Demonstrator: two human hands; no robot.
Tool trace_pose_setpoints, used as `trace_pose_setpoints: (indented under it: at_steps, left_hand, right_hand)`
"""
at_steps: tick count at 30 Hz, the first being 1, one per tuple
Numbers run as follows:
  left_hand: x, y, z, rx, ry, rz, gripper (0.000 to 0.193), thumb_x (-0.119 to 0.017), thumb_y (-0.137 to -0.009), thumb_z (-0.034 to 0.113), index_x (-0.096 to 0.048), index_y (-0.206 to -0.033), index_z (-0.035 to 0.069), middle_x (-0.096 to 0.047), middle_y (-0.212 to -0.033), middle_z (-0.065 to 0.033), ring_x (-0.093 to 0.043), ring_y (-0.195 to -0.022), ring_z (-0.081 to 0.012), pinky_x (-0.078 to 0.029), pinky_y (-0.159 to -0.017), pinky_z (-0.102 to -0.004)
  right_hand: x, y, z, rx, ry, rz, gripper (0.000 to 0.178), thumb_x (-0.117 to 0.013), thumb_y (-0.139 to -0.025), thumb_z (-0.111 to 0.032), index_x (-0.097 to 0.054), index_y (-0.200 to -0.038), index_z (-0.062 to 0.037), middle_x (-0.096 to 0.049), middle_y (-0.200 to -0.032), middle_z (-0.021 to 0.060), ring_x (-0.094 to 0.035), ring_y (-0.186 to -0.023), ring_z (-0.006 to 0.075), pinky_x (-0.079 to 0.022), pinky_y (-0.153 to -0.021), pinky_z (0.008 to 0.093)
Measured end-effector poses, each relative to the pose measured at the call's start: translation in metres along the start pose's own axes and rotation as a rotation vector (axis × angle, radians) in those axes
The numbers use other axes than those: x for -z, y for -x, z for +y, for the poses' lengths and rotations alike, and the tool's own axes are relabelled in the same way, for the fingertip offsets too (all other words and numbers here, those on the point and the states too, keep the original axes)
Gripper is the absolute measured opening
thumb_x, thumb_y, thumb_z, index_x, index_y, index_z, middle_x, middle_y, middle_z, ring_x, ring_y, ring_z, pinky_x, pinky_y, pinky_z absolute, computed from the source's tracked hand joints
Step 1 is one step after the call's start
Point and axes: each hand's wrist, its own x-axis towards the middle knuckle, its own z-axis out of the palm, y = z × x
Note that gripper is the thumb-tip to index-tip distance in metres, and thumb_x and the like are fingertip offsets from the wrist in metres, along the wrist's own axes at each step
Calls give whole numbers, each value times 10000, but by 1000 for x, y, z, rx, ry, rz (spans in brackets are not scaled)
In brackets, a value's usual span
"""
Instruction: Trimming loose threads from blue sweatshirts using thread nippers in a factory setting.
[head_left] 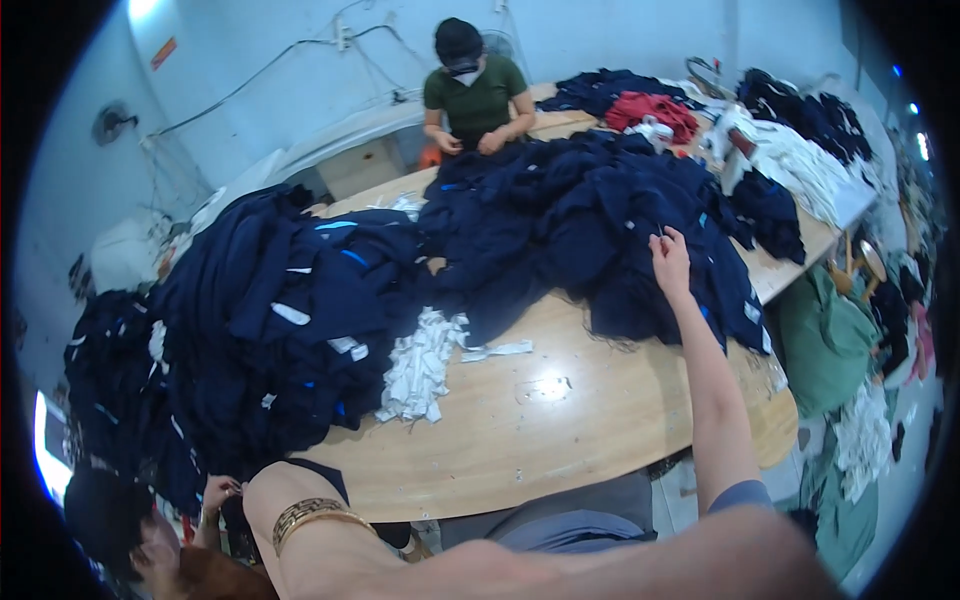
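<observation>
My right hand [672, 262] reaches over the navy garments [590, 200] heaped on the table. Its fingers are pinched together at the garments' right part; a thin thing shows at the fingertips, too small to name. At the lower left, my left forearm crosses close to the camera, wearing a gold patterned bracelet [318, 515]. Beyond the bracelet my left hand [275, 495] shows only in part, its fingers hidden. Dark cloth [325, 478] lies beside it, at the table's near edge. White labels and blue strips dot the navy garments.
Another navy heap [240, 260] covers the table's left side. White scraps [425, 365] lie on the wooden table [530, 430]. A co-worker [475, 100] stands across; another person [120, 530] is at lower left. Red cloth [655, 112] and white cloth [790, 165] lie far right, green sacks [825, 340] below.
</observation>
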Motion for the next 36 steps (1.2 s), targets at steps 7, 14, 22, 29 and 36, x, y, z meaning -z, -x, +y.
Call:
trace_pose_setpoints:
  at_steps: [7,14,22,29,36]
  left_hand:
    - [1,3,-4,-52,25,4,482,-359,-942,371,-553,-868,-64,-621,-870,-222,-611,-892,-333,-445,-877,-450]
    - [15,-18,11,-5,-57,-123,478,-338,-939,421,-521,-856,-12,-597,-819,-180,-585,-861,-308,-426,-866,-418]
    - [180,12,-73,386,-502,314,362,-384,-947,396,-506,-1053,71,-568,-1041,-94,-524,-1029,-209,-425,-857,-369]
    - [236,111,-169,767,276,643,337,-586,-873,332,-518,-1107,99,-596,-945,-62,-580,-832,-141,-509,-704,-307]
    - [288,254,-172,443,-673,1176,190,-575,-833,38,-536,-1018,19,-586,-899,-47,-554,-768,-108,-469,-679,-240]
  right_hand:
    - [-59,-50,-21,-150,9,-501,299,-588,-832,-302,-643,-938,-29,-119,-1481,134,-624,-784,250,-493,-449,287]
    - [-90,-48,-36,-174,-246,-236,335,-517,-875,-312,-673,-821,-20,-659,-697,105,-633,-583,171,-491,-587,306]
    - [-20,83,-135,14,-578,-466,173,-540,-870,-75,-609,-720,-23,-615,-713,48,-504,-585,75,-404,-543,218]
    - [56,216,-222,443,-816,-1044,316,-506,-603,118,-591,-867,-32,-611,-965,106,-605,-785,221,-491,-649,315]
    - [21,220,-139,-199,-500,-758,182,-438,-949,-130,-578,-1004,-27,-592,-793,30,-540,-622,60,-448,-556,205]
